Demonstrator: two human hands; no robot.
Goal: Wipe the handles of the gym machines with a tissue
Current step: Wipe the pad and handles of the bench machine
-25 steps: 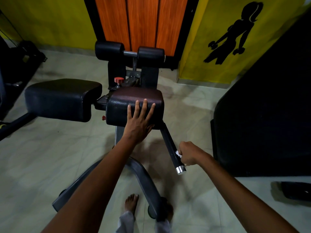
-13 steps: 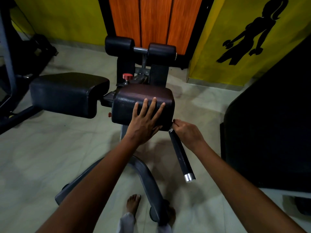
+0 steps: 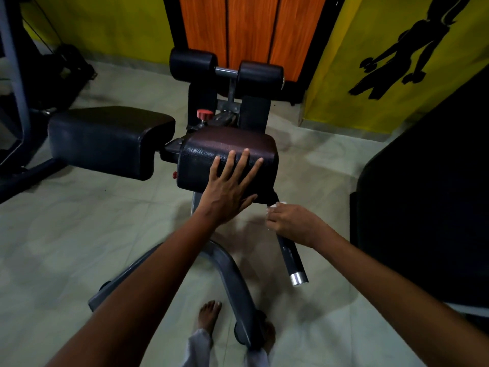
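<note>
A black handle (image 3: 291,256) with a silver end cap slants down from under the brown pad (image 3: 227,152) of the gym machine. My right hand (image 3: 293,223) grips the handle near its upper end, with a white tissue (image 3: 276,204) showing at the fingertips. My left hand (image 3: 230,186) lies flat on the front face of the brown pad, fingers spread and straight.
A second black pad (image 3: 105,139) sits to the left, two black rollers (image 3: 225,66) behind. The grey curved base frame (image 3: 230,276) runs along the floor by my bare feet (image 3: 209,313). A large black padded bench (image 3: 428,202) stands close on the right.
My right hand slid up the handle from near the silver cap to its top by the pad, then came a little way back down. My left hand has stayed on the pad.
</note>
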